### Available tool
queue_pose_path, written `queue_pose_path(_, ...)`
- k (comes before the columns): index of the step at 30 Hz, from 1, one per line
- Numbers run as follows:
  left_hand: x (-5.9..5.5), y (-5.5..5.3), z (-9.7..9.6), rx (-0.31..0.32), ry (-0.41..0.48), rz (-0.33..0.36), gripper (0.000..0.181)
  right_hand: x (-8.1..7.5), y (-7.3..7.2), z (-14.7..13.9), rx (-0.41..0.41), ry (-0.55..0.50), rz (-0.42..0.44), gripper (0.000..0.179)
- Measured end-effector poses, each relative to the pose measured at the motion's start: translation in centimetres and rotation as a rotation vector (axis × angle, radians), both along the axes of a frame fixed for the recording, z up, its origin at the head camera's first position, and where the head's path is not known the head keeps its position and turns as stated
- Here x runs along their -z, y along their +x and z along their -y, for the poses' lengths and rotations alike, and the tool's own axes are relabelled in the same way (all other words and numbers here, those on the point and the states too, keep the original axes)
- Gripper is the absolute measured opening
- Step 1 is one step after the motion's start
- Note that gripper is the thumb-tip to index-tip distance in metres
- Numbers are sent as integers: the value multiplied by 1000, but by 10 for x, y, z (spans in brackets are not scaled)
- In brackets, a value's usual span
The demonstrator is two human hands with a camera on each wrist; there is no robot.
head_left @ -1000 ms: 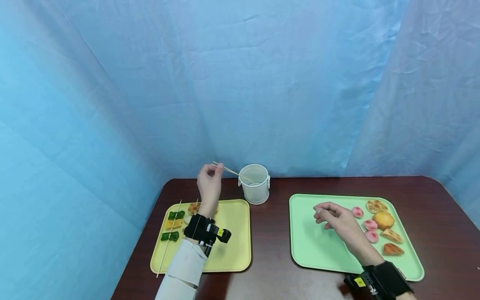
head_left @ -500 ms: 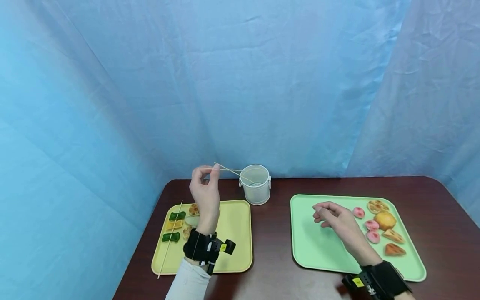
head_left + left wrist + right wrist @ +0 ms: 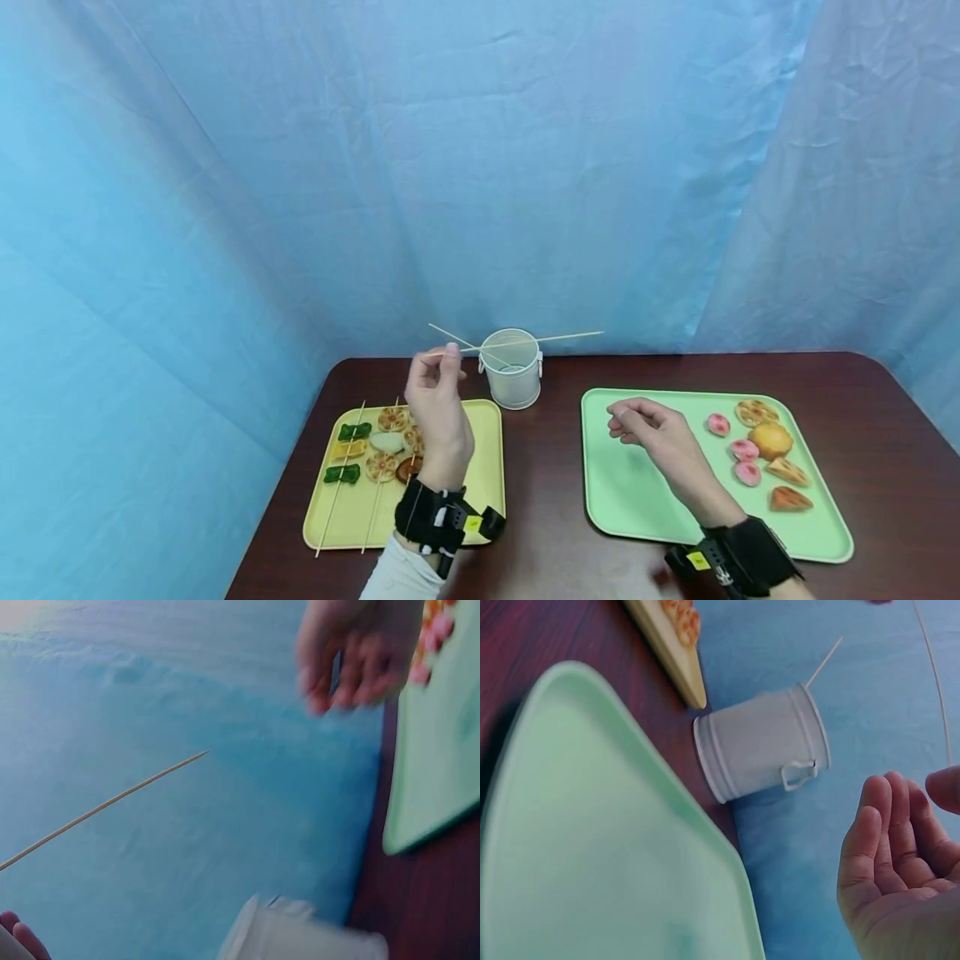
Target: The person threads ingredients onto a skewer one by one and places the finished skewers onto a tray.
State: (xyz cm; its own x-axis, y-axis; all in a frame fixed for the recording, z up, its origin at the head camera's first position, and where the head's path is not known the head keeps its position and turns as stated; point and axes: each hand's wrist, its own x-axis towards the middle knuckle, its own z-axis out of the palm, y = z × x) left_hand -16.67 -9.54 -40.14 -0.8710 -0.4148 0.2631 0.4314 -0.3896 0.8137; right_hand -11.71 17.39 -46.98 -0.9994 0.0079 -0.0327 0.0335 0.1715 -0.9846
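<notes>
My left hand [image 3: 442,417] pinches a thin wooden skewer [image 3: 573,336] between thumb and fingers, above the yellow tray. Its pointed end sticks out to the right, passing over the small white bucket [image 3: 513,387]; the left wrist view shows the bare skewer [image 3: 105,804] up to its tip. A second skewer [image 3: 448,334] leans leftward out of the bucket. Over the green tray [image 3: 611,500] hovers my right hand [image 3: 663,442], its fingers loosely bent and holding nothing. The right wrist view shows that palm [image 3: 907,877] bare, apart from the skewer behind it.
The yellow tray [image 3: 465,500] bears threaded skewers with green pieces [image 3: 342,474], lotus root slices [image 3: 382,467] and other foods. At the green tray's right lie pink pieces [image 3: 744,451], a round yellow item [image 3: 768,440] and brown wedges [image 3: 790,499]. Blue cloth [image 3: 525,167] hangs behind the table.
My left hand has drawn a skewer out of the bucket and swung it to point right; the hand has come nearer. My right hand has shifted slightly left.
</notes>
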Motion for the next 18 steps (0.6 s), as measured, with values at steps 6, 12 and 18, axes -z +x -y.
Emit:
queue_pose_path(6,17,7,-27,102,151,71,21,-4,-4,11,12,-97,-52,50)
queue_pose_path(12,36,17,-43,186,168,160,19,-9,-9,19,68,-344,-116,50)
queue_pose_path(18,51,21,-48,212,134,228,17,-10,-13,23,166,-614,-89,35)
